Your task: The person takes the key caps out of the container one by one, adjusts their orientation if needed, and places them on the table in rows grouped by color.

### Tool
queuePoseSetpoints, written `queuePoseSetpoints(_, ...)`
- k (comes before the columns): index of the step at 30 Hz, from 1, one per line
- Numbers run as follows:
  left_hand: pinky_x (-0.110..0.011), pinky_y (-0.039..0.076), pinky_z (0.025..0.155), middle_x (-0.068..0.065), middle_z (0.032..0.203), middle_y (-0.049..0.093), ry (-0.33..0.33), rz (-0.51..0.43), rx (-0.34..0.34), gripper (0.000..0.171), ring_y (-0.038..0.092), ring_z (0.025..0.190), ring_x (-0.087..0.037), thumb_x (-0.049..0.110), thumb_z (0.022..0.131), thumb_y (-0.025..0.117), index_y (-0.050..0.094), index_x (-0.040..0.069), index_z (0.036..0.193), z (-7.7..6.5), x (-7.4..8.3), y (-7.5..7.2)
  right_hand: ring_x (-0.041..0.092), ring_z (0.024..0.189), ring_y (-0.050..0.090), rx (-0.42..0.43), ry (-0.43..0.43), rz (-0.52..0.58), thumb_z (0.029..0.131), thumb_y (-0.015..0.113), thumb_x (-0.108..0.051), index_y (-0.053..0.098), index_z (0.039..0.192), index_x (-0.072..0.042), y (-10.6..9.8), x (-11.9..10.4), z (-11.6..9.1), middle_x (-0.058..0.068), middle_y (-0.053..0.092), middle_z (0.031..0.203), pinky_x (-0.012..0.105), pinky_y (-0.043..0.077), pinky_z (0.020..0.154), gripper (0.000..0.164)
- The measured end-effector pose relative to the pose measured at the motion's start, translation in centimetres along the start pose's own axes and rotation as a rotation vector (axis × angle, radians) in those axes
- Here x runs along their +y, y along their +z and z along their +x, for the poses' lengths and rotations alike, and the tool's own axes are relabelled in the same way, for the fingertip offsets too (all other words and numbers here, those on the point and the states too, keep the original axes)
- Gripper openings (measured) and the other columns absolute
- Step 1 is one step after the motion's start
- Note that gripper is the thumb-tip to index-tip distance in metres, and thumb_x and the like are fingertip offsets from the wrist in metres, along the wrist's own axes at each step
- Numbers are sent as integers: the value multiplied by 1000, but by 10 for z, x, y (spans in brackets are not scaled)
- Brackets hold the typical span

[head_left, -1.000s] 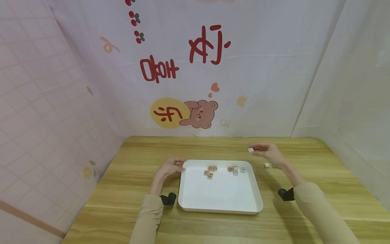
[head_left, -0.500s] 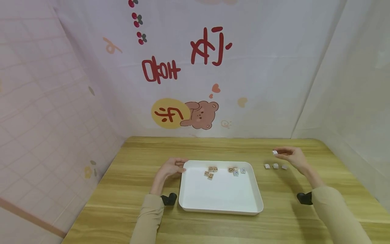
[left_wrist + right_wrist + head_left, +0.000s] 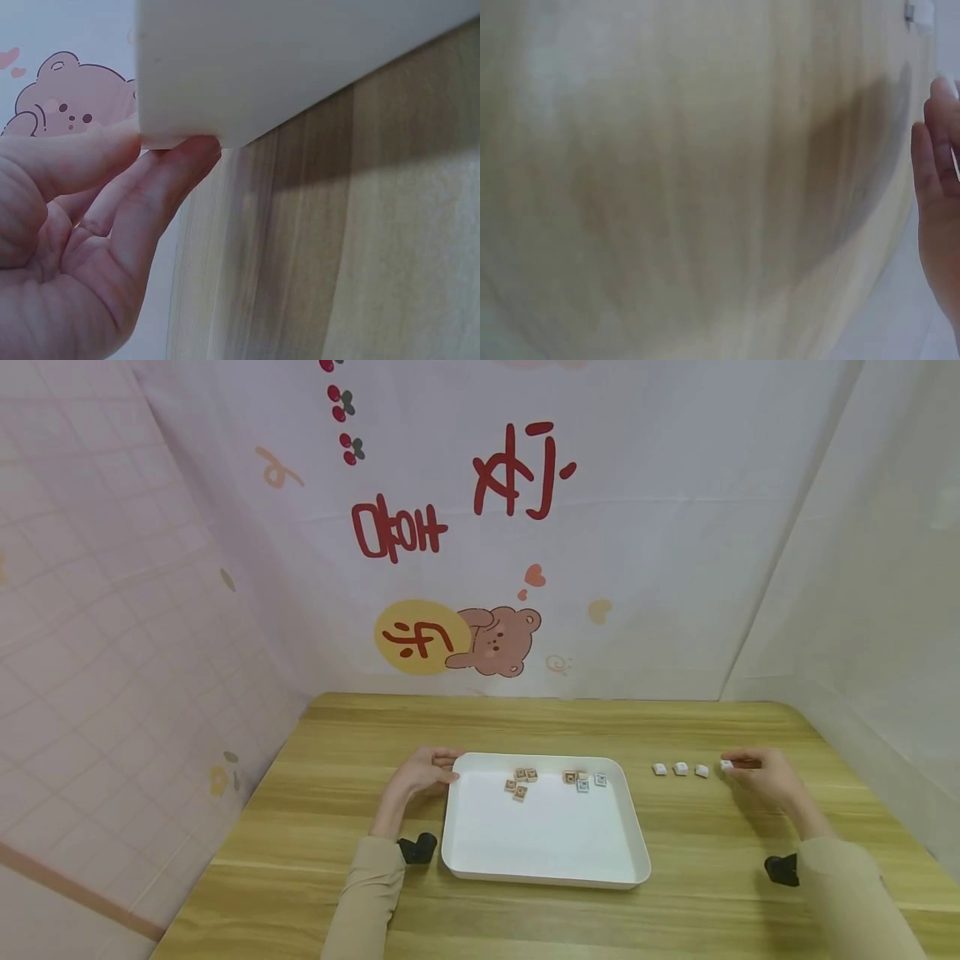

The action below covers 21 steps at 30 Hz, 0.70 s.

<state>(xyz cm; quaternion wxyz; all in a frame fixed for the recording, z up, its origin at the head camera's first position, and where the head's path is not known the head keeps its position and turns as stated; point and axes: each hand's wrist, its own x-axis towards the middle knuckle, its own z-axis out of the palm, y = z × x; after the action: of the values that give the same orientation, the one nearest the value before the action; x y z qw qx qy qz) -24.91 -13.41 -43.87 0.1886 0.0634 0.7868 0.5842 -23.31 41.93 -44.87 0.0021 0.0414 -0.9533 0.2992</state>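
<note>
My left hand (image 3: 422,772) grips the far left corner of a white tray (image 3: 547,878); in the left wrist view the fingers (image 3: 169,184) press on its corner from outside. On the table at right, my right hand (image 3: 765,774) pinches a small white keycap (image 3: 726,766) at the end of a row. Left of it stand three white keycaps: one nearest the tray (image 3: 659,769), a middle keycap (image 3: 680,768) and one nearest the hand (image 3: 701,771). The right wrist view catches only part of the right hand (image 3: 941,180) at its edge.
Inside the tray, several brown keycaps (image 3: 521,794) lie in a loose group left of centre. Another group near the far right has brown keycaps (image 3: 570,777) and grey-white keycaps (image 3: 582,787). The wooden table (image 3: 525,927) meets a printed cloth wall (image 3: 645,643) behind.
My right hand has carried the white keycap rightward from above the tray's far right side and lowered it to the row's right end. My left hand has stayed at the tray corner.
</note>
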Motion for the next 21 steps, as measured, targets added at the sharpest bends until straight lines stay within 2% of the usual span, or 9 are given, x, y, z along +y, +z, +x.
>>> queuePoseSetpoints(5, -36, 53, 85, -29, 132, 46, -10, 7, 10, 46, 53, 114, -38, -8, 84, 56, 46, -8, 129, 0, 0, 0, 11, 85, 61, 27, -16, -52, 87, 63, -24, 63, 111, 1, 5, 6, 0, 22, 66, 105, 28, 51, 71, 35)
queuePoseSetpoints(8, -36, 53, 84, -29, 132, 47, -16, 0, 5, 46, 54, 113, -38, -8, 84, 55, 46, -8, 129, 1, 0, 0, 29, 92, 62, 26, -27, -51, 86, 63, -22, 64, 109, 0, 8, 5, 0, 22, 66, 103, 42, 49, 79, 32)
queuePoseSetpoints(11, -36, 54, 84, -28, 132, 46, -18, -2, 2, 46, 54, 114, -37, -9, 84, 55, 45, -8, 130, 1, 0, 0, 45, 101, 55, 16, -30, -42, 88, 61, -20, 63, 109, 2, 9, 3, 0, 24, 65, 104, 54, 44, 81, 31)
queuePoseSetpoints(14, -36, 54, 84, -29, 133, 46, -16, 0, 2, 46, 53, 114, -38, -9, 84, 55, 45, -8, 130, 1, 0, 0, 48, 102, 53, 13, -20, -42, 88, 60, -18, 62, 110, 3, 9, 2, 0, 25, 64, 105, 57, 43, 81, 30)
queuePoseSetpoints(21, -36, 54, 84, -28, 135, 43, -16, 12, 3, 46, 50, 118, -38, -7, 85, 56, 45, -7, 130, 1, 0, -1, 46, 100, 56, 4, -25, -58, 86, 63, -18, 61, 111, 4, 9, 4, 1, 26, 64, 105, 56, 43, 81, 33)
